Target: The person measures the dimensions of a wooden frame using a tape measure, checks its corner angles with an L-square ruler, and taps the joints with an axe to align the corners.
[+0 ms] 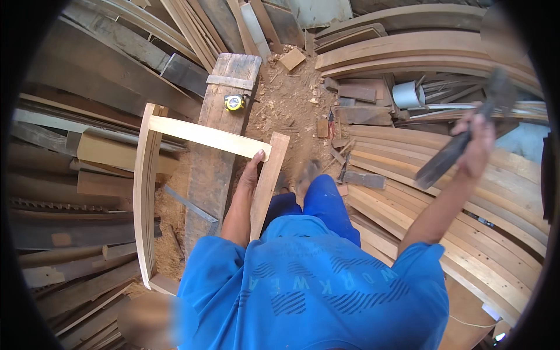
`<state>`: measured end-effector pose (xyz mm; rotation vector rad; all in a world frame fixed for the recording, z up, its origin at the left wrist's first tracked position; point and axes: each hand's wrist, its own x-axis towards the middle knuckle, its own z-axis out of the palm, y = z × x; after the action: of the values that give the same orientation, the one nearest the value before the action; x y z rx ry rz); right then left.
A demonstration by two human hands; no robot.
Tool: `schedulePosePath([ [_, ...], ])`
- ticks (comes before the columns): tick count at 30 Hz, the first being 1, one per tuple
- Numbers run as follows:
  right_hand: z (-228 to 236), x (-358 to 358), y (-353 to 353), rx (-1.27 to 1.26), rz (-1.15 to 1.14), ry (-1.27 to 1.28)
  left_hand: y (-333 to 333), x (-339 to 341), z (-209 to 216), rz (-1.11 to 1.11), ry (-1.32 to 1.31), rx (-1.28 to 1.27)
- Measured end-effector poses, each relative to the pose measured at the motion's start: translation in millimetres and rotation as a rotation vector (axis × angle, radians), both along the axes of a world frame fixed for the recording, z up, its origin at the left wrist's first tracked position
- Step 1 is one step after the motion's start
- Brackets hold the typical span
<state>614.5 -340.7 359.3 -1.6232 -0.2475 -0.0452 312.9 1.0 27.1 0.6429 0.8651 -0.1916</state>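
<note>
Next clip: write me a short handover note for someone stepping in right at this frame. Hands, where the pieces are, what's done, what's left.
Left hand: pressed on the corner where the pale cross rail meets the right side piece of the wooden frame, steadying it.
Right hand: raised out to the side, gripping a hammer by its handle, blurred.
Frame rests on a worn plank; its curved left side piece hangs off the plank's edge. A yellow tape measure sits on the plank's far end.
Done: rail and side pieces are laid together as a frame.
Left: probably striking the held corner joint; whether fasteners are in cannot be seen.
</note>
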Motion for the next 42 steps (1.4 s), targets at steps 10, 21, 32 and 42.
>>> schedulePosePath([
  [10, 58.2, 370.4, 40.7, -0.134, -0.259, -0.016, -3.0, -5.1, -15.9, 0.148, 0.020, 0.117],
  [21, -254.8, -50.3, 174.1, -0.815, 1.304, 0.818, -10.8, -48.0, -24.5, 0.111, 0.093, 0.044],
  [32, 91.8, 197.8, 159.1, -0.275, 0.327, -0.128, -19.7, -58.3, -33.0, 0.084, 0.058, -0.029],
  [42, -223.7, 29.3, 183.4, -0.755, 0.779, 0.501, -21.4, -71.8, -65.9, 0.084, 0.074, 0.077],
])
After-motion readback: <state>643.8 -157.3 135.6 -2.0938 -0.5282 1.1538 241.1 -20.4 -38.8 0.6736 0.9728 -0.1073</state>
